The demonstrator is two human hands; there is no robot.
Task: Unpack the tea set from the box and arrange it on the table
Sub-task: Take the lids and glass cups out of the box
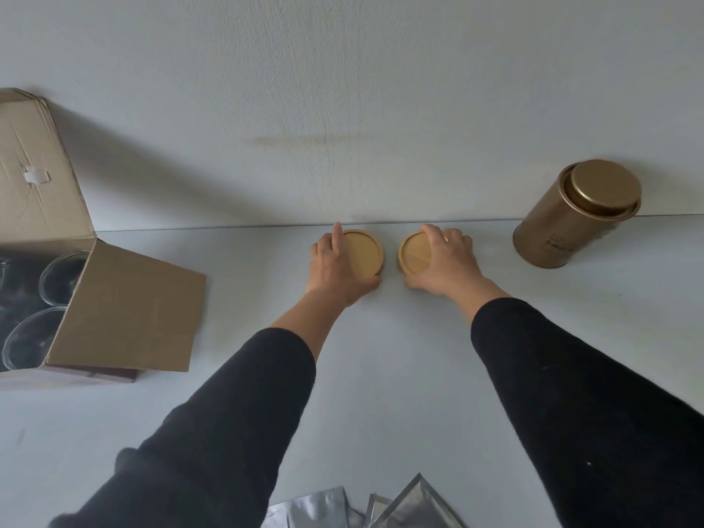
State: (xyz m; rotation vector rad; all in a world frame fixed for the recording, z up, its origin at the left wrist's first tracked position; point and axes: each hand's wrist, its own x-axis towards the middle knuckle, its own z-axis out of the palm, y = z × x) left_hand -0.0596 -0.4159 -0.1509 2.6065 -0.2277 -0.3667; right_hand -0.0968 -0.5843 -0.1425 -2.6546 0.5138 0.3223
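Gripping two round wooden coasters by their rims, left hand [335,266] on left coaster [362,252], right hand [442,262] on right coaster [416,253], far on the table [381,375] by the wall. Best levelled, evenly spaced, before letting go.

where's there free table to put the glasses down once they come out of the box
Widest bare patch: between the cardboard box and the left hand. Another lies between the right hand and the gold tin. The back-centre is taken by two wooden coasters, one under each hand, and the foil packets crowd the near edge of the table.
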